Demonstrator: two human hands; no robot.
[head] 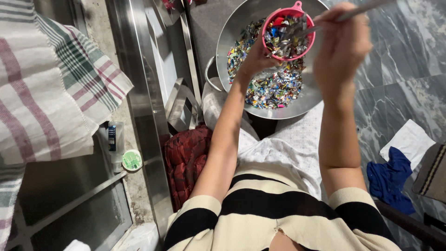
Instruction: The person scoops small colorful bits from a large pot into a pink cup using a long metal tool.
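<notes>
My left hand (256, 56) holds a pink plastic strainer (288, 33) from below, over a large round metal basin (237, 28). The strainer is full of small multicoloured shiny scraps (283, 35). More of the same scraps (272, 88) lie in the basin. My right hand (342, 44) grips a thin metal utensil (357, 10) whose far end reaches into the strainer. Both forearms stretch forward from my striped cream and black top (278, 209).
A shiny metal door frame (144, 93) runs down the left, with a striped checked cloth (51, 88) hanging beside it. A red patterned cushion (186, 158) lies by my knee. A tube with a round green cap (132, 160) rests on a ledge. Blue and white cloths (395, 172) lie on the marble floor (409, 56).
</notes>
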